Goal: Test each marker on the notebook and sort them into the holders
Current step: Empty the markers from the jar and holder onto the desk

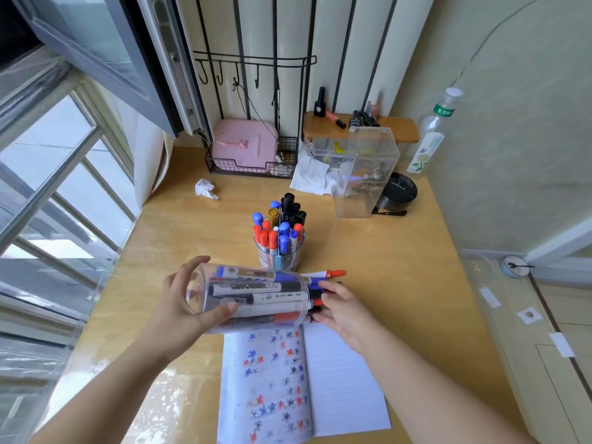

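Observation:
My left hand (179, 302) grips a clear round holder (250, 299) tipped on its side above the desk, its open mouth pointing right. Several markers lie inside it, and a red-capped one (333, 273) sticks out past the mouth. My right hand (344, 310) is at the mouth with its fingers on the marker ends. Behind stands a second clear holder (279, 256), upright and full of red, blue, black and gold-capped markers. An open notebook (339, 379) lies below, its left page covered with red, blue and black star scribbles.
A clear acrylic box (368, 174), a black round case (398, 190), a plastic bottle (432, 136), a pink item in a wire basket (243, 149), tissues (205, 189) and a wooden tray with cosmetics (397, 129) stand at the desk's back. A window runs along the left.

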Demonstrator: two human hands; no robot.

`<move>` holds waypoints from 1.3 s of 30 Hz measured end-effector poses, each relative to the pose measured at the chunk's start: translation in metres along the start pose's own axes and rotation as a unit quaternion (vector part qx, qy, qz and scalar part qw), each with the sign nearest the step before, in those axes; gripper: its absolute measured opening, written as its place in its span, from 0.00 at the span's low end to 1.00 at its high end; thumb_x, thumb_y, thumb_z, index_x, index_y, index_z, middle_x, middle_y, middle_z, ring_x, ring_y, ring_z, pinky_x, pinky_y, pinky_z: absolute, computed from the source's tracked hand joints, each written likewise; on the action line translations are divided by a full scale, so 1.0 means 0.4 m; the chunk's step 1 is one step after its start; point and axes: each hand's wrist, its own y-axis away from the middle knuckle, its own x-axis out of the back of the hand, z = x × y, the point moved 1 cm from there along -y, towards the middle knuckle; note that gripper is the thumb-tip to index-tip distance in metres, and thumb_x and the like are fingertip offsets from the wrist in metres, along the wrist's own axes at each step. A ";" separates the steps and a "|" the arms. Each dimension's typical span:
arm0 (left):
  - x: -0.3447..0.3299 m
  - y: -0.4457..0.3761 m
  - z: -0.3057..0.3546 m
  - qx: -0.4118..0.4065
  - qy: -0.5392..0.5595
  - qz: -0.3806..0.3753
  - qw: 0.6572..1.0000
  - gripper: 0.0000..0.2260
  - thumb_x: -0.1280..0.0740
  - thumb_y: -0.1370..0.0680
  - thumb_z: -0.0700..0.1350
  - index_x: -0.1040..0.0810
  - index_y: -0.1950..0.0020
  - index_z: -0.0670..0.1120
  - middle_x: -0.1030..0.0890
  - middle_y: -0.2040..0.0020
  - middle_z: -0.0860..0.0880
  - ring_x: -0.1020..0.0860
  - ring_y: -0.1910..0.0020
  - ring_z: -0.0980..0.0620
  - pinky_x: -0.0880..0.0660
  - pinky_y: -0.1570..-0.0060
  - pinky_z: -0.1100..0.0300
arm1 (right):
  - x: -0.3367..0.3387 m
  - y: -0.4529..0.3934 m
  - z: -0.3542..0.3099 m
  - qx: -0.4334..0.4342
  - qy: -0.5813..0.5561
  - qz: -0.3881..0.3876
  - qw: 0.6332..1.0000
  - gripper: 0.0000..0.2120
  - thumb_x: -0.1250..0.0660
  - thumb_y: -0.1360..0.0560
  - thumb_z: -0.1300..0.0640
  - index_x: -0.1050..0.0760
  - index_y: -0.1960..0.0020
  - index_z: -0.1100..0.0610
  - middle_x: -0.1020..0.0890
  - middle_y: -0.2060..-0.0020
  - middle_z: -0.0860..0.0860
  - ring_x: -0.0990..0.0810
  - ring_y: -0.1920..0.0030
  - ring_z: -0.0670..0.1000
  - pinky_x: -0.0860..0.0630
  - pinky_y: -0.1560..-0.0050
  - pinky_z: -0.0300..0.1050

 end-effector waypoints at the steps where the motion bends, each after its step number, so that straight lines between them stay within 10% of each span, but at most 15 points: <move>1: 0.004 0.000 0.000 -0.002 -0.001 -0.001 1.000 0.39 0.27 0.48 0.65 0.35 0.39 0.69 0.34 0.40 0.51 0.28 0.42 0.50 0.26 0.50 0.52 | -0.002 -0.003 0.002 0.018 0.017 0.006 1.000 0.14 0.43 0.20 0.67 0.29 0.36 0.60 0.24 0.47 0.55 0.24 0.49 0.54 0.25 0.44 0.48; 6: 0.029 -0.015 0.025 -0.041 -0.053 -0.006 0.998 0.37 0.27 0.47 0.66 0.37 0.40 0.73 0.35 0.39 0.54 0.29 0.41 0.51 0.30 0.44 0.55 | 0.009 -0.020 0.001 0.113 0.233 0.037 0.965 0.17 0.41 0.23 0.69 0.29 0.36 0.60 0.23 0.46 0.52 0.25 0.49 0.51 0.26 0.44 0.46; 12: 0.042 -0.030 0.028 -0.018 -0.042 -0.008 0.999 0.37 0.28 0.48 0.66 0.36 0.41 0.72 0.34 0.40 0.52 0.30 0.41 0.51 0.28 0.50 0.57 | -0.023 -0.031 -0.001 0.229 0.635 -0.065 0.735 0.51 0.27 0.30 0.52 0.62 0.23 0.44 0.54 0.23 0.45 0.58 0.24 0.52 0.55 0.25 0.56; 19: 0.088 -0.021 -0.010 0.033 0.076 0.008 0.997 0.40 0.24 0.52 0.64 0.32 0.41 0.68 0.31 0.42 0.51 0.25 0.45 0.46 0.26 0.58 0.57 | -0.030 -0.064 -0.041 0.337 0.703 0.038 0.625 0.31 0.28 0.32 0.48 0.36 0.32 0.48 0.29 0.38 0.47 0.30 0.37 0.53 0.39 0.34 0.48; 25: 0.092 -0.026 -0.029 0.059 0.031 0.008 0.998 0.37 0.26 0.50 0.64 0.34 0.44 0.71 0.32 0.40 0.46 0.28 0.45 0.46 0.27 0.61 0.60 | 0.039 -0.085 -0.082 0.274 0.731 0.054 0.622 0.27 0.34 0.26 0.59 0.37 0.29 0.51 0.31 0.35 0.51 0.32 0.34 0.53 0.36 0.36 0.45; 33: 0.126 -0.023 -0.051 0.078 0.043 0.024 0.996 0.38 0.26 0.50 0.64 0.33 0.42 0.71 0.33 0.39 0.44 0.26 0.46 0.42 0.26 0.56 0.52 | 0.016 -0.067 -0.026 0.214 0.684 -0.038 0.697 0.42 0.34 0.26 0.52 0.59 0.23 0.49 0.52 0.23 0.46 0.57 0.23 0.51 0.59 0.25 0.56; 39: 0.168 -0.015 -0.048 0.086 0.070 0.040 0.993 0.39 0.26 0.51 0.62 0.32 0.40 0.68 0.33 0.39 0.44 0.25 0.48 0.44 0.27 0.60 0.57 | 0.023 -0.046 -0.012 0.271 0.675 -0.071 0.683 0.39 0.39 0.23 0.43 0.63 0.24 0.41 0.63 0.26 0.38 0.66 0.25 0.47 0.64 0.27 0.53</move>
